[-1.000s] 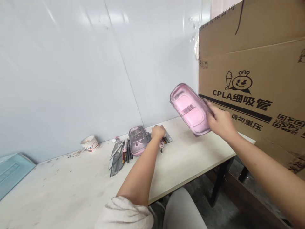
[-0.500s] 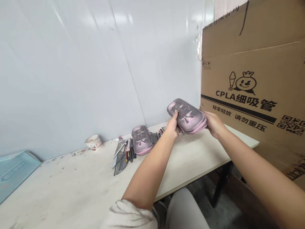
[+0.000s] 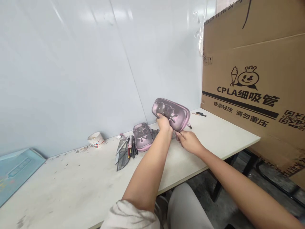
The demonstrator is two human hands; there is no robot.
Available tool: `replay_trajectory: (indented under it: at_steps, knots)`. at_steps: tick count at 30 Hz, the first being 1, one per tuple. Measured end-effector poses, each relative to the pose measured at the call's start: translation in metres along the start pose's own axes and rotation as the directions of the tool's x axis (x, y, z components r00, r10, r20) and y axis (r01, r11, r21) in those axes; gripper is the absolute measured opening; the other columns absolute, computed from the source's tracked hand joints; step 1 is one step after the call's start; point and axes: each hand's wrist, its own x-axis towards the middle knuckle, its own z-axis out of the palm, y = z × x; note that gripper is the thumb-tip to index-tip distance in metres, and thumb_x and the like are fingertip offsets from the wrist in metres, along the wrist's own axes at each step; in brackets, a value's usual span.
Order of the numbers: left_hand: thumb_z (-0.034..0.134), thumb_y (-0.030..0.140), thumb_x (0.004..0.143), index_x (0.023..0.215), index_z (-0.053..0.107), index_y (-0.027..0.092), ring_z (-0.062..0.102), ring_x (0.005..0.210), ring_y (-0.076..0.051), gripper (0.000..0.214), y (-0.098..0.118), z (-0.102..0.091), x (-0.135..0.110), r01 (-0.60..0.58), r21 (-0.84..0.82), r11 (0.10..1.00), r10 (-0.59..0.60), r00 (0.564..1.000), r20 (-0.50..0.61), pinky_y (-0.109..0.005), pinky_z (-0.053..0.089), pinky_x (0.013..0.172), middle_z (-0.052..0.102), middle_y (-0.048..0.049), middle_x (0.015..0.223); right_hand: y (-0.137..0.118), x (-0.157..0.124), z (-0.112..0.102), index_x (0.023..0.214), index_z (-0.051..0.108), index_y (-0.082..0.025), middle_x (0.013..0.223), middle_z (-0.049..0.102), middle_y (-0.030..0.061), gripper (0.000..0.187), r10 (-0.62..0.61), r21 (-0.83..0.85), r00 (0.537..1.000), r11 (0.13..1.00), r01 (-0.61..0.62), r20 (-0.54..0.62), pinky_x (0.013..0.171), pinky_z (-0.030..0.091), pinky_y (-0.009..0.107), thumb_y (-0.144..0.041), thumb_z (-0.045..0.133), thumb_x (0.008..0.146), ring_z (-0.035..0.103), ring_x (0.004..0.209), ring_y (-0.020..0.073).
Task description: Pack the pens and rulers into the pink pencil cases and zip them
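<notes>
Head view: the left hand (image 3: 164, 123) curls its fingers firmly under a pink embossed pencil case (image 3: 171, 114), held tilted above the white table (image 3: 209, 140), while the right hand (image 3: 189, 142) half-closes on its near edge. A second pencil case (image 3: 142, 136) lies farther off, just beside scattered pens (image 3: 131, 148).

Big cardboard box (image 3: 240, 86) printed "CPLA" standing tall on the right, just behind the far end of the surface (image 3: 71, 187)! Along the white wall panel (image 3: 71, 63), there's a crumpled paper cup (image 3: 96, 140), and a pale teal board (image 3: 19, 175) lying out at the left edge.
</notes>
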Motion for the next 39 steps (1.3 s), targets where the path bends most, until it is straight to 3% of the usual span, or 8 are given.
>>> replay_trajectory:
  at_steps: [3,8,17,25,28,30,35,39]
  knots:
    - [0.020,0.047,0.091,0.118,0.041,0.016,0.051,0.113,-0.019,0.047,0.000,-0.006,0.000,-0.163,0.155,0.974,0.171,0.984,-0.044,-0.028,0.039,0.094,0.053,-0.0130,0.122,0.015,-0.015,-0.017,0.062,0.046,-0.020,0.050,0.048,-0.0033,0.038,0.043,0.008,0.996,0.999,-0.044,0.078,0.050,0.040,0.024,-0.047,0.033,0.085,0.048,0.043,0.0105]
    - [0.024,0.041,0.091,0.124,0.038,0.017,0.053,0.111,-0.024,0.043,-0.003,0.008,-0.015,-0.588,0.428,0.686,0.478,0.808,0.345,-0.032,0.039,0.091,0.057,-0.0118,0.117,0.044,-0.030,-0.069,0.062,0.040,-0.020,0.046,0.043,-0.0057,0.043,0.107,0.101,0.943,0.984,-0.146,0.316,0.050,0.041,0.025,-0.058,0.033,0.082,0.046,0.043,0.0101]
    - [0.048,0.048,0.080,0.126,0.045,0.027,0.055,0.104,-0.028,0.050,0.016,0.029,-0.052,-0.884,0.241,0.401,0.108,0.307,0.946,-0.033,0.035,0.093,0.064,-0.0067,0.105,0.046,-0.027,-0.212,0.061,0.044,-0.021,0.055,0.053,0.0003,0.040,0.217,-0.363,0.906,0.929,-0.077,0.364,0.055,0.042,0.027,-0.049,0.030,0.087,0.051,0.052,0.0125]
    - [0.055,0.050,0.075,0.124,0.048,0.028,0.052,0.104,-0.032,0.054,0.005,0.060,-0.078,-0.970,0.200,0.142,-0.058,0.193,0.979,-0.041,0.031,0.095,0.060,-0.0126,0.103,0.018,-0.029,-0.202,0.074,0.061,-0.017,0.073,0.062,0.0094,0.019,0.030,-0.898,0.903,0.132,0.421,0.428,0.066,0.038,0.034,-0.009,0.045,0.075,0.056,0.070,0.0203]
    - [0.040,0.054,0.082,0.132,0.035,0.033,0.057,0.097,-0.028,0.054,-0.014,0.068,-0.085,-0.961,0.263,0.082,0.092,0.270,0.958,-0.042,0.037,0.087,0.058,-0.0103,0.103,0.020,-0.039,-0.197,0.093,0.060,-0.017,0.086,0.061,0.0118,0.022,-0.187,-0.929,0.940,0.186,0.320,0.286,0.073,0.040,0.037,-0.018,0.041,0.082,0.055,0.086,0.0248]
    - [0.030,0.056,0.085,0.134,0.028,0.033,0.058,0.095,-0.027,0.054,-0.028,0.079,-0.089,-0.910,0.377,0.173,0.192,0.407,0.893,-0.041,0.040,0.082,0.059,-0.0090,0.105,0.030,-0.048,-0.184,0.120,0.047,-0.013,0.108,0.055,0.0171,0.042,-0.329,-0.920,0.943,0.383,0.080,-0.055,0.077,0.042,0.041,-0.035,0.041,0.085,0.049,0.102,0.0296]
    - [0.015,0.045,0.092,0.129,0.029,0.020,0.059,0.099,-0.020,0.047,-0.067,0.114,-0.089,-0.407,0.383,0.829,0.127,0.805,0.580,-0.030,0.044,0.081,0.060,-0.0106,0.108,0.075,-0.057,-0.141,0.139,0.010,-0.010,0.136,0.030,0.0212,0.088,-0.151,-0.524,0.894,0.846,-0.104,-0.422,0.093,0.037,0.047,-0.054,0.052,0.075,0.032,0.125,0.0328]
    - [0.029,0.038,0.090,0.129,0.031,0.016,0.057,0.101,-0.017,0.044,-0.083,0.116,-0.069,-0.127,0.305,0.944,-0.063,0.837,0.543,-0.026,0.044,0.084,0.057,-0.0119,0.115,0.099,-0.032,-0.152,0.137,0.020,-0.019,0.123,0.049,0.0139,0.076,0.069,-0.369,0.966,0.916,-0.160,-0.249,0.084,0.045,0.040,-0.053,0.050,0.077,0.052,0.106,0.0268]
